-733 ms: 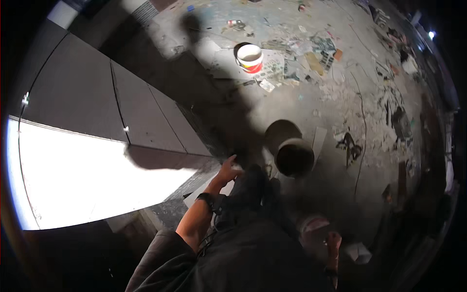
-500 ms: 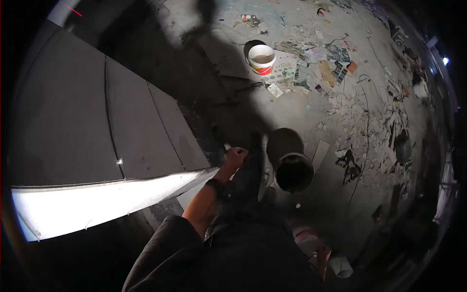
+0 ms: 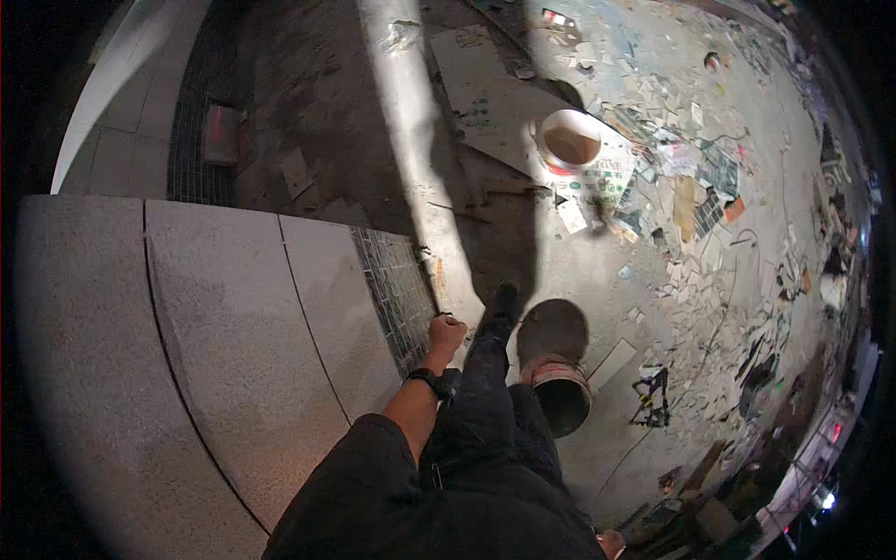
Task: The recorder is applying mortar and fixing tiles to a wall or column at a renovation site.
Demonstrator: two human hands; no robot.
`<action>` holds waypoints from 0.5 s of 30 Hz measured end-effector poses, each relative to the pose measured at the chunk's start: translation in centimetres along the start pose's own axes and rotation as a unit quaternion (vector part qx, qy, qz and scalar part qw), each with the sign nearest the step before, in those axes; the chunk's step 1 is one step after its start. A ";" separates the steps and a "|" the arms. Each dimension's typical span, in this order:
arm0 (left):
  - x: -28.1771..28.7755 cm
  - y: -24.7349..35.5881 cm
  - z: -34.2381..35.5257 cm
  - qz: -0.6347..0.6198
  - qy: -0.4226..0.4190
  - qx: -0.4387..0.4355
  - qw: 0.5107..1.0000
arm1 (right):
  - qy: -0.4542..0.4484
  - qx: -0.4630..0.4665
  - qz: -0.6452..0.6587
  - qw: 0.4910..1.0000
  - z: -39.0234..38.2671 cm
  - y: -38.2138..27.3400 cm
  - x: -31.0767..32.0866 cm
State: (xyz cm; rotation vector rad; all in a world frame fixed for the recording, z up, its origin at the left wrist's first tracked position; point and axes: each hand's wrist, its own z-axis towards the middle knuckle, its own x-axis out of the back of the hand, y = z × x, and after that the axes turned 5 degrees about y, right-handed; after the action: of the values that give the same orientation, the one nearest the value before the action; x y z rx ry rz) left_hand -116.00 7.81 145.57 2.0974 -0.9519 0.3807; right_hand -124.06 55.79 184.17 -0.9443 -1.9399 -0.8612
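My left hand [image 3: 446, 338] is closed in a loose fist beside my left leg, with nothing showing in its fingers. A dark watch [image 3: 427, 377] is on that wrist. Close by stands a grey panelled block [image 3: 224, 308] with a dark tiled strip [image 3: 397, 285] along its far right edge. At the lower edge only a sliver of my right hand [image 3: 611, 543] shows, its fingers hidden. In front of my legs on the right sits a dark-mouthed bucket [image 3: 560, 399]. Farther ahead is a white bucket [image 3: 571, 140] with something tan inside, resting on a printed board [image 3: 611, 168].
Broken chips and scraps [image 3: 695, 280] litter the floor on the right. A flat strip [image 3: 613, 362] lies beside the dark bucket, with a tangled black and yellow object [image 3: 651, 397] farther right. At the far left, a reddish box [image 3: 221, 135] stands by a dark tiled band [image 3: 194, 103].
My view has turned and the left side is now better lit. The buckets sit lower and farther right in view. My right hand has dropped almost out of sight at the lower edge.
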 end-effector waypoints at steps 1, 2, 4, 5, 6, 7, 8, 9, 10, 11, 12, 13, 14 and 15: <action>0.4 -0.1 1.0 -0.002 0.022 -0.008 1.000 | -0.002 0.007 -0.006 1.000 1.1 -1.0 0.3; 1.2 -0.8 2.1 -0.005 0.036 -0.004 0.999 | -0.011 0.011 0.051 0.999 4.1 -1.5 -0.1; 6.0 -2.3 4.2 -0.018 0.060 -0.001 0.998 | -0.054 0.030 0.087 0.994 9.7 -4.3 -2.9; 6.0 0.3 3.3 0.036 -0.011 0.000 0.999 | -0.049 0.059 0.000 0.997 12.4 -4.3 -2.9; 6.1 1.2 3.4 0.032 -0.008 0.001 0.999 | -0.057 0.095 -0.090 0.990 15.4 -4.8 -3.5; 6.2 2.1 3.2 -0.034 -0.023 0.049 0.998 | -0.064 0.132 -0.180 0.973 18.1 -5.3 -3.9; 6.8 3.0 3.3 -0.098 -0.034 0.096 0.990 | -0.074 0.169 -0.269 0.945 20.6 -6.4 -5.2; 4.6 4.4 2.7 -0.119 -0.055 0.086 0.988 | -0.042 0.192 -0.352 0.915 28.3 -4.2 -1.9; 2.2 5.2 2.8 -0.145 -0.080 0.096 0.982 | -0.010 0.206 -0.434 0.877 34.5 -5.7 -2.3; 3.7 5.4 3.1 -0.244 -0.059 0.106 0.962 | -0.025 0.218 -0.434 0.874 32.7 -8.7 -2.9; 5.3 5.3 3.4 -0.342 -0.042 0.113 0.932 | -0.029 0.264 -0.415 0.870 30.7 -12.4 -4.3; 10.5 0.1 6.4 -0.561 -0.181 0.146 0.795 | -0.053 0.342 -0.399 0.849 28.3 -18.0 -7.2; 6.8 1.8 6.0 -0.319 0.047 0.045 0.946 | -0.029 0.370 -0.382 0.847 28.1 -20.2 -5.5; 5.0 3.5 6.7 -0.257 0.058 0.091 0.960 | -0.005 0.398 -0.366 0.842 27.8 -22.4 -3.9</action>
State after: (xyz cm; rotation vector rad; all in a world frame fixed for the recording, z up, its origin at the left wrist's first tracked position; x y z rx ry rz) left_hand -115.56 -1.24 145.80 2.3613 -0.2860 0.3210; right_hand -151.25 66.35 163.27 0.3170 -2.3732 -0.3232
